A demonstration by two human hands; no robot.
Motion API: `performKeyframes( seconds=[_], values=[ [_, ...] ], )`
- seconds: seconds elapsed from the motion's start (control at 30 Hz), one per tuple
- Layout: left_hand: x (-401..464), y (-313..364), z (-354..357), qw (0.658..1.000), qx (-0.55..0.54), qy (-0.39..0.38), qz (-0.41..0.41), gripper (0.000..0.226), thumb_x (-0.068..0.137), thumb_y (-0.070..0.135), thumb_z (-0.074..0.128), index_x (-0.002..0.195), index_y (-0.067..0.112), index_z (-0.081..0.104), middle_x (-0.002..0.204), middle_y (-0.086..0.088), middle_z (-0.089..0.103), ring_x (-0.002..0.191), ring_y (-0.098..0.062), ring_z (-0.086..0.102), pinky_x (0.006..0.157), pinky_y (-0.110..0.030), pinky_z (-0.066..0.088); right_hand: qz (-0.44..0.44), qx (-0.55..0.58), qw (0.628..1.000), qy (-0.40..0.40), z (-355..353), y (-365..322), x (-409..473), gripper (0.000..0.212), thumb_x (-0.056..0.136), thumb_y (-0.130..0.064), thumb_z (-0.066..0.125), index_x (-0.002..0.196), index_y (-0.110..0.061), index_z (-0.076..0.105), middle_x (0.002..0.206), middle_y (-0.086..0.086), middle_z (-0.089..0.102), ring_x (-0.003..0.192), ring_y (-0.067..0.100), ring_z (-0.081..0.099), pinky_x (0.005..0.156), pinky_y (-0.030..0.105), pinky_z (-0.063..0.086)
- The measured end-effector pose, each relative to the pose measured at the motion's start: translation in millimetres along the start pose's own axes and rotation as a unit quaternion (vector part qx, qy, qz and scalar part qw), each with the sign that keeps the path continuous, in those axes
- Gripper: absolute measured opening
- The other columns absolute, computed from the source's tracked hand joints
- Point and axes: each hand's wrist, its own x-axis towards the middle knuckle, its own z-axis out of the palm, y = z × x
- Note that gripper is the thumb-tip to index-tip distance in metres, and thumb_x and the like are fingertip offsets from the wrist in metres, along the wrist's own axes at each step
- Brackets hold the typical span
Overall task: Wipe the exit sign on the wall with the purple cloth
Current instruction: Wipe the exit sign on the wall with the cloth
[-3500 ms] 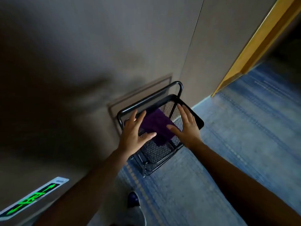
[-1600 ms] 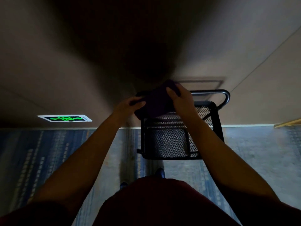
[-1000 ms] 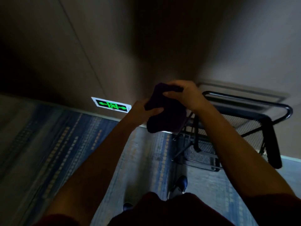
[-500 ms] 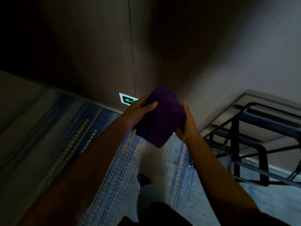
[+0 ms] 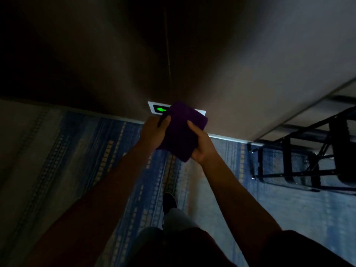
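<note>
A folded purple cloth [image 5: 183, 130] is held in front of me between both hands. My left hand [image 5: 154, 132] grips its left edge, thumb on top. My right hand [image 5: 201, 145] cups its right and lower side. Low on the brown wall, just above the floor, sits the exit sign [image 5: 157, 109], white-framed with a glowing green arrow. The cloth covers most of the sign from view; only its left end and a sliver of the right frame show. I cannot tell whether the cloth touches the sign.
A black wire-mesh cart [image 5: 300, 160] stands against the wall at the right. Blue patterned carpet [image 5: 96, 160] covers the floor. My shoe [image 5: 169, 202] is below the hands. The hallway is dim.
I have turned left from the cart, which slid further right. Both hands carried the cloth toward the wall, and the sign now sits behind the cloth's top edge.
</note>
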Motion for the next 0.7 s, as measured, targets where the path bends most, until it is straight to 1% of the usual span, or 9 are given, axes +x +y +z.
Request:
performKeyframes(
  seconds=[0.1, 0.17, 0.27, 0.33, 0.37, 0.43, 0.47, 0.6, 0.7],
  values=[
    [22, 2, -6, 0.999, 0.048, 0.005, 0.021, 0.041, 0.109, 0.039, 0.052, 0.125, 0.005, 0.069, 0.121, -0.018, 0.072, 0.108, -0.028, 0.068, 0.094, -0.043, 0.056, -0.017, 0.012, 0.998, 0.053, 3, 0, 17, 0.04, 0.087, -0.016, 0.077, 0.126, -0.011, 0.07, 0.123, 0.021, 0.073, 0.111, 0.037, 0.072, 0.085, 0.049, 0.061],
    [35, 5, -1, 0.996, 0.075, -0.015, 0.04, 0.039, 0.107, 0.04, 0.057, 0.128, 0.009, 0.066, 0.117, -0.008, 0.07, 0.105, -0.023, 0.065, 0.087, -0.036, 0.053, -0.031, 0.014, 0.996, 0.087, -2, -4, 23, 0.049, 0.085, -0.015, 0.078, 0.133, -0.011, 0.065, 0.127, 0.021, 0.071, 0.116, 0.04, 0.069, 0.091, 0.053, 0.059],
    [55, 0, 7, 0.994, 0.071, -0.06, 0.061, 0.034, 0.103, 0.038, 0.065, 0.127, 0.015, 0.066, 0.113, 0.003, 0.068, 0.099, -0.012, 0.064, 0.079, -0.027, 0.049, -0.059, 0.014, 0.99, 0.127, -17, -8, 26, 0.05, 0.084, -0.016, 0.077, 0.133, -0.012, 0.064, 0.125, 0.019, 0.072, 0.114, 0.038, 0.07, 0.091, 0.053, 0.059],
    [69, -10, 9, 0.993, 0.074, -0.063, 0.069, 0.027, 0.102, 0.032, 0.068, 0.123, 0.015, 0.068, 0.115, 0.0, 0.072, 0.101, -0.015, 0.067, 0.087, -0.03, 0.054, -0.074, 0.024, 0.983, 0.164, -28, -6, 28, 0.052, 0.081, -0.016, 0.08, 0.13, -0.012, 0.065, 0.12, 0.018, 0.075, 0.107, 0.037, 0.073, 0.083, 0.05, 0.061],
    [76, -18, 9, 0.992, 0.081, -0.052, 0.08, 0.023, 0.102, 0.027, 0.069, 0.12, 0.013, 0.069, 0.115, -0.003, 0.074, 0.102, -0.019, 0.069, 0.088, -0.026, 0.054, -0.08, 0.031, 0.978, 0.189, -35, -4, 29, 0.055, 0.078, -0.016, 0.082, 0.13, -0.013, 0.065, 0.118, 0.018, 0.075, 0.107, 0.038, 0.073, 0.082, 0.049, 0.062],
    [86, -32, 2, 0.988, 0.113, -0.023, 0.105, 0.019, 0.101, 0.019, 0.068, 0.117, 0.009, 0.071, 0.113, -0.01, 0.075, 0.099, -0.023, 0.07, 0.079, -0.007, 0.047, -0.101, 0.049, 0.965, 0.237, -45, 1, 33, 0.058, 0.075, -0.016, 0.084, 0.13, -0.012, 0.065, 0.118, 0.017, 0.076, 0.109, 0.038, 0.072, 0.086, 0.052, 0.061],
    [92, -39, -2, 0.984, 0.135, -0.01, 0.12, 0.019, 0.1, 0.015, 0.068, 0.117, 0.007, 0.071, 0.113, -0.013, 0.074, 0.099, -0.025, 0.069, 0.077, -0.005, 0.044, -0.114, 0.059, 0.957, 0.261, -48, 4, 35, 0.06, 0.075, -0.016, 0.084, 0.131, -0.012, 0.065, 0.119, 0.017, 0.075, 0.11, 0.038, 0.071, 0.09, 0.053, 0.06],
    [125, -66, -22, 0.951, 0.218, -0.003, 0.219, 0.022, 0.095, 0.008, 0.071, 0.116, 0.001, 0.071, 0.119, -0.022, 0.069, 0.114, -0.04, 0.064, 0.103, -0.04, 0.047, -0.153, 0.091, 0.92, 0.349, -55, 21, 51, 0.07, 0.076, -0.019, 0.084, 0.141, -0.01, 0.056, 0.133, 0.017, 0.066, 0.118, 0.04, 0.064, 0.103, 0.058, 0.051],
    [156, -74, -37, 0.933, 0.232, -0.016, 0.274, 0.026, 0.097, 0.014, 0.073, 0.118, 0.0, 0.071, 0.128, -0.022, 0.065, 0.12, -0.041, 0.061, 0.105, -0.051, 0.05, -0.182, 0.111, 0.893, 0.396, -56, 34, 71, 0.063, 0.076, -0.021, 0.083, 0.133, -0.012, 0.059, 0.127, 0.016, 0.067, 0.11, 0.037, 0.067, 0.096, 0.057, 0.055]
  ],
)
